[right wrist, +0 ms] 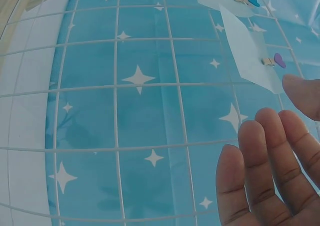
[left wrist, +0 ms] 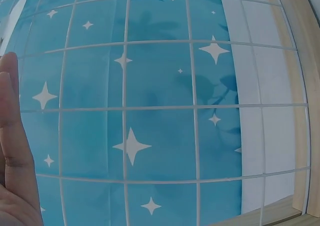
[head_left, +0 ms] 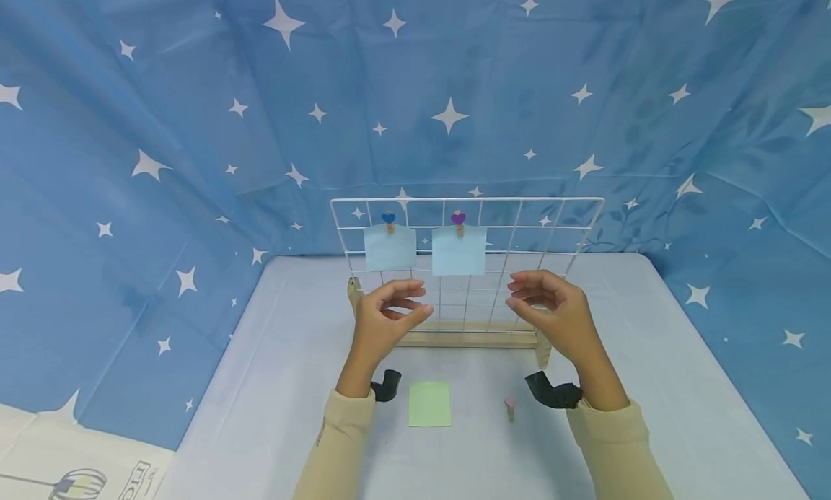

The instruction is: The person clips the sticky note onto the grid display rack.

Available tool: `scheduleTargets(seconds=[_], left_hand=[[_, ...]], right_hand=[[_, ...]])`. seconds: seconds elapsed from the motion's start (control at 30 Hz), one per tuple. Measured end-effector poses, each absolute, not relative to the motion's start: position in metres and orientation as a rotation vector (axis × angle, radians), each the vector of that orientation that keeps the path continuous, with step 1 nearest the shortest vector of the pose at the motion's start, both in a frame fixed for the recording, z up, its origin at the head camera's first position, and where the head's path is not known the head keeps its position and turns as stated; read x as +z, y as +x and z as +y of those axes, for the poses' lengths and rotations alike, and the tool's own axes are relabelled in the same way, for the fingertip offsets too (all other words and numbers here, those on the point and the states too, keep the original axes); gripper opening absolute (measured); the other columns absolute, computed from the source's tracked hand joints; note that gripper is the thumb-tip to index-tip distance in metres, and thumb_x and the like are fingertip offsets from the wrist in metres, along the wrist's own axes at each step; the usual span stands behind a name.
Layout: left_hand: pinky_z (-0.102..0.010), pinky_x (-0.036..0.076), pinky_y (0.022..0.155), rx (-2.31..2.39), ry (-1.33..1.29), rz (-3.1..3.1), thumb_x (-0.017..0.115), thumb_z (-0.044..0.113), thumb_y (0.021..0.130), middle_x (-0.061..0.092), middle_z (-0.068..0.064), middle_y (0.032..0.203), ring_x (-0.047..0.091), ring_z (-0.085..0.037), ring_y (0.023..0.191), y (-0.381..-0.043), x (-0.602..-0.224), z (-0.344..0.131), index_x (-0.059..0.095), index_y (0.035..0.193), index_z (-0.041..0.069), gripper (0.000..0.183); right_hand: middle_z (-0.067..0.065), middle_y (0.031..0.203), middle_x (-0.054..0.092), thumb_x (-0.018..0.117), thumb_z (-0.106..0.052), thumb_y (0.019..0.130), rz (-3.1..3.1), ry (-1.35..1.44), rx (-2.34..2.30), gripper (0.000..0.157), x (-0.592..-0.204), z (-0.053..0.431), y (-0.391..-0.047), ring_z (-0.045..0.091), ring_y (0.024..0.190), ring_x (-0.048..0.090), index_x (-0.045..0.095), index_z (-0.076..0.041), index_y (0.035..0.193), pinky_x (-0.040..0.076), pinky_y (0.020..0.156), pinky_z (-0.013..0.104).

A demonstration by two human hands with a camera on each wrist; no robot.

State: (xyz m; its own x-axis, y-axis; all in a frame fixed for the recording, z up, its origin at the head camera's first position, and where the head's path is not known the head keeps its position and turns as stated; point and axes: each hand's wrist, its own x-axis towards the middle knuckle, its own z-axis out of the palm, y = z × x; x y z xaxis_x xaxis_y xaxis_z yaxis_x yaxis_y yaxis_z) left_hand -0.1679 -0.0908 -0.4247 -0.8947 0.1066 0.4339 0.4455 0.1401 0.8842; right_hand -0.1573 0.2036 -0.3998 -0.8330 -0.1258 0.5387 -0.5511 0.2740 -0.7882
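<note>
My left hand (head_left: 384, 321) hovers in front of the lower left of a white wire grid (head_left: 513, 227), fingers loosely bent and nothing between them. Opposite it, my right hand (head_left: 560, 311) is held up before the grid's right half, also holding nothing. Two light blue paper notes hang on the grid: the left note (head_left: 389, 253) under a clothespin with a blue heart (head_left: 389, 218), the right note (head_left: 459, 256) under one with a purple heart (head_left: 458, 218). In the right wrist view, the thumb and fingers (right wrist: 254, 161) are apart, near the purple-heart clothespin (right wrist: 272, 61).
On the white table (head_left: 273, 384) lie a pale green square note (head_left: 429, 405) and, to its right, a small clothespin with a pink heart (head_left: 510, 408). A wooden base (head_left: 467, 339) supports the grid. Behind hangs a blue star-patterned cloth (head_left: 363, 74).
</note>
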Motion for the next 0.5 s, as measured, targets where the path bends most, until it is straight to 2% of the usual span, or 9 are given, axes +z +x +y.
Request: scheduleTargets(seconds=[0.1,0.3,0.4,0.5], left_hand=[[-0.029,0.063,0.079,-1.829,-0.542,-2.158,0.086,0.004,0.089,0.080,-0.015,0.114,0.078,-0.023,0.093,-0.1668,-0.4268,-0.0916,0.078,0.124,0.001,0.036],[-0.029,0.063,0.080,-1.856,-0.538,-2.171,0.086,0.003,0.089,0.080,-0.016,0.115,0.078,-0.020,0.094,-0.1645,-0.4306,-0.0925,0.077,0.125,0.000,0.037],[-0.029,0.063,0.080,-1.871,-0.535,-2.176,0.086,0.003,0.089,0.080,-0.016,0.115,0.078,-0.019,0.093,-0.1629,-0.4326,-0.0930,0.077,0.125,0.000,0.037],[-0.028,0.062,0.080,-1.884,-0.533,-2.180,0.086,0.002,0.088,0.080,-0.017,0.115,0.078,-0.018,0.093,-0.1614,-0.4347,-0.0935,0.077,0.124,-0.001,0.036]], right_hand=[[-0.016,0.105,0.074,0.078,0.020,0.086,-2.181,0.617,1.579,0.033,-0.4020,0.2057,-0.1557,-0.001,0.096,0.070,0.072,0.012,0.117,0.057,0.087,0.013],[-0.001,0.106,0.076,0.077,0.021,0.085,-2.176,0.616,1.585,0.034,-0.4041,0.2079,-0.1520,0.000,0.097,0.070,0.071,0.012,0.118,0.057,0.088,0.014],[0.000,0.106,0.076,0.077,0.021,0.085,-2.171,0.611,1.598,0.035,-0.4055,0.2081,-0.1499,0.001,0.097,0.070,0.072,0.012,0.118,0.057,0.087,0.013],[-0.006,0.105,0.076,0.077,0.021,0.085,-2.174,0.603,1.603,0.035,-0.4077,0.2091,-0.1481,0.000,0.096,0.070,0.072,0.011,0.118,0.056,0.086,0.012]])
